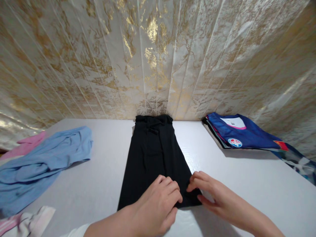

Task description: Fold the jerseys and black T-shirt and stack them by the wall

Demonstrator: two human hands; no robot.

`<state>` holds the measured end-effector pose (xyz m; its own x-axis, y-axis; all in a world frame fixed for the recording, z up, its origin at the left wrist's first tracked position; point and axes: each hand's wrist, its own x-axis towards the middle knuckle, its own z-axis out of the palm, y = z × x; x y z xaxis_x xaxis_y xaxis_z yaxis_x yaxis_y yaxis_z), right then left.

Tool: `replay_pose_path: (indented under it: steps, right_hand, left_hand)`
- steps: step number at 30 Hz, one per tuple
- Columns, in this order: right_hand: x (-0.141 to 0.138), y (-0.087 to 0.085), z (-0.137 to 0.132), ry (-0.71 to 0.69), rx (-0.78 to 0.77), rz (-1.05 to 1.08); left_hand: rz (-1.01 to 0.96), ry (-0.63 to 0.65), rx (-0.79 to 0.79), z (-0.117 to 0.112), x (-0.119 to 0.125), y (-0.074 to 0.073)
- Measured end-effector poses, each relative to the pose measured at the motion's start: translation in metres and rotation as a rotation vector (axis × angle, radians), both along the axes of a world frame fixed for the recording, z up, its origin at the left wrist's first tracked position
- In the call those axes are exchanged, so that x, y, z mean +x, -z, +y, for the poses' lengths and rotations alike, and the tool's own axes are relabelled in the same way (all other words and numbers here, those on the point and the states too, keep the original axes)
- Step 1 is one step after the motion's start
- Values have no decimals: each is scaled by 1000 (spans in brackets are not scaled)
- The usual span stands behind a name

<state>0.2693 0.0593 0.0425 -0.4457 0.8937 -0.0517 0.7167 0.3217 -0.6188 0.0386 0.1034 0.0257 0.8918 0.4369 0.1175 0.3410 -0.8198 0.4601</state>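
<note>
Down at the near edge of the white surface (pixel 247 184), both hands are on the black garment (pixel 153 154), which lies flat and lengthwise in the middle with its waistband up against the gold-marbled wall (pixel 158 56). Left hand (pixel 158 202) sits on the near hem, fingers curled under; whether they actually grip cloth is hidden. Right hand (pixel 213 196) is at the near right corner, fingers bent, thumb beneath, pinching the edge. Off to the left, a crumpled light blue garment (pixel 41 161) overlaps a pink one (pixel 26 146). Far right, a navy jersey (pixel 243 135) tops a folded stack.
</note>
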Motion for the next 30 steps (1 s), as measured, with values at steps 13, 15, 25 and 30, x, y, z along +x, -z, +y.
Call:
replay_pose_path:
  steps: [13,15,25,30]
  right_hand:
    - [-1,15,-4,176,56,-341]
    - [-3,17,-4,209,86,-415]
    - [-5,33,-6,208,248,-366]
    - [-6,26,-8,225,412,-351]
  left_hand:
    - [-16,-145,6,-1,15,9]
    - [-26,-131,6,-1,15,10]
    - [-10,-134,35,-3,16,15]
    - [-78,-109,73,0,16,21]
